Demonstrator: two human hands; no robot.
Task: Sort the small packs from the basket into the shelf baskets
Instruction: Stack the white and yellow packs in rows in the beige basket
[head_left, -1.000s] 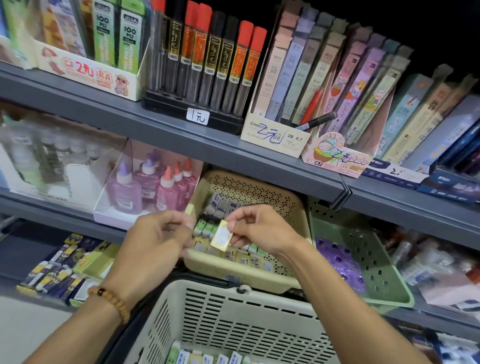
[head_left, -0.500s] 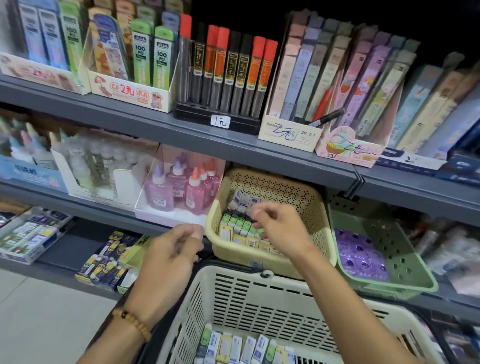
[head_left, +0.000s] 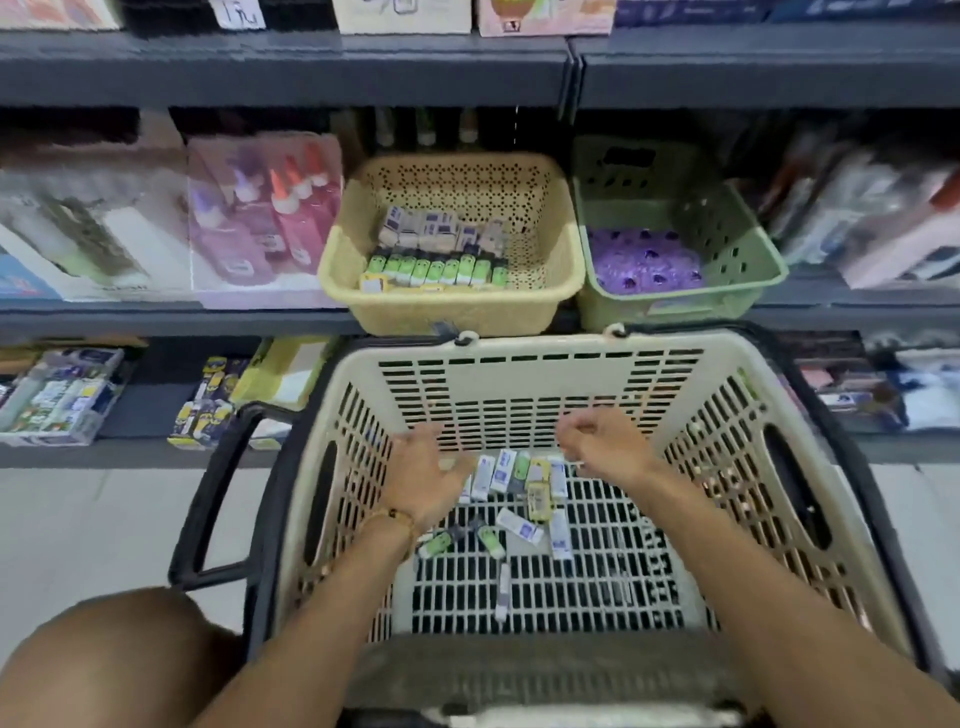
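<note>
Nearest to the camera, a bare knee (head_left: 104, 644) shows at the lower left, and two bare forearms reach forward into the large cream plastic shopping basket with slotted walls (head_left: 540, 384). A black handle (head_left: 208, 499) hangs at its left side. The left hand (head_left: 423, 470), with a beaded bracelet (head_left: 392, 517) at the wrist, is over the basket floor with the fingers spread and relaxed; it holds nothing. The right hand (head_left: 597, 441) is also inside the basket, the fingers loosely curled downward, and I see nothing in it, though it is a little blurred. Between and below the hands lie the small packs (head_left: 511, 488), white, green and yellow, scattered on the grid floor of the basket, some in a loose row and some apart.

Farther, on the grey metal shelf (head_left: 171, 317), stands the tan perforated plastic basket (head_left: 457, 312), which contains rows of green packs and pale packs behind them. Just beside it, on the right, is the green plastic basket with holes (head_left: 748, 244), holding purple items (head_left: 644, 260). To the left of the tan basket stand pink glue bottles with coloured caps (head_left: 280, 218) in a display box.
</note>
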